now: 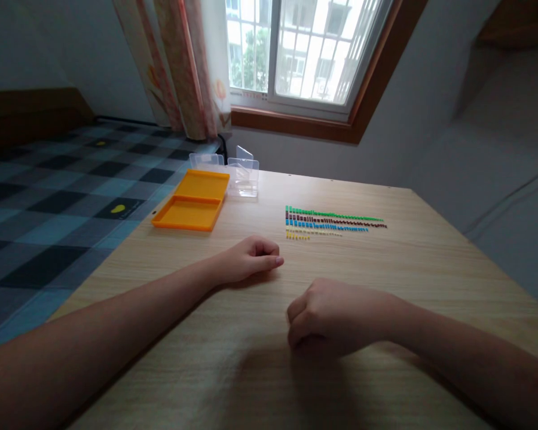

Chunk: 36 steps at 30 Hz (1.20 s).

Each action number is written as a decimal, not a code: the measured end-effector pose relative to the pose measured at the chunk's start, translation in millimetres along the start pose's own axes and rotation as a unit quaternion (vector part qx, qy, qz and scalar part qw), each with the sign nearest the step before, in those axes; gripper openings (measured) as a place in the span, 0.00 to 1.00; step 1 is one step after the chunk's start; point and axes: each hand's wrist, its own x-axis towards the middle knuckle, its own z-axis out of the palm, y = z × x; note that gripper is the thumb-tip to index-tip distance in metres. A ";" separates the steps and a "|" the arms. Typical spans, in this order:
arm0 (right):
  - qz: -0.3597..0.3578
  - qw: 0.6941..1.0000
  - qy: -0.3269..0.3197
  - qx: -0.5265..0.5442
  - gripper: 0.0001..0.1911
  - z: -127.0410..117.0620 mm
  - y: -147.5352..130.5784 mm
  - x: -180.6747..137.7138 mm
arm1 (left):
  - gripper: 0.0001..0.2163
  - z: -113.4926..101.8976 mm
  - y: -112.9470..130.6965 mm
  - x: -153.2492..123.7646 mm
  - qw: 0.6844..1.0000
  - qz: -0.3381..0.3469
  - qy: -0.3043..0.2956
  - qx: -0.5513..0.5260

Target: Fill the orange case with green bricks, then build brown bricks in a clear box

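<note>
The left hand [257, 258] rests on the wooden table [430, 257] with its fingers curled and its thumb laid forward; the palm is turned out of sight. The right hand [336, 313], nearer the viewer, is bent over with fingers folded under, their tips hidden and in shadow. I cannot tell whether either holds anything.

Beyond the hands, well apart from the right one and near the left, lie five rows of tiny pieces [323, 220]: green, dark brown, blue, pale and yellow. The pale row, perhaps cream, nearly blends into the wood, and single pieces blur together towards the right ends.

Farther left lies an open orange case [190, 200], with clear plastic containers [244, 182] behind it whose outlines overlap confusingly. The checked bedcover [72, 203] is cut off at the left edge, and both forearms run out of view.
</note>
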 end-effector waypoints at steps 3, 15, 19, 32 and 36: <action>0.008 0.997 -0.002 -0.079 0.06 4.5 -7.6 1.3 | 0.23 -0.4 -0.9 -0.5 1.000 -0.005 0.000 0.001; -0.006 0.984 0.000 -0.175 0.09 11.1 -13.0 4.6 | 0.25 -1.5 0.9 -2.2 1.000 -0.012 -0.005 0.001; -0.009 0.988 0.003 -0.156 0.09 10.9 -11.6 3.0 | 0.25 -0.7 2.1 -2.1 1.000 -0.013 -0.008 -0.005; 0.210 0.937 0.257 -0.112 0.08 -29.2 76.9 -34.1 | 0.26 -2.1 1.6 -1.1 1.000 -0.017 -0.006 0.001; 0.298 0.903 0.290 -0.107 0.08 -19.7 111.5 -37.5 | 0.27 -2.1 2.2 -1.3 1.000 -0.026 -0.011 -0.014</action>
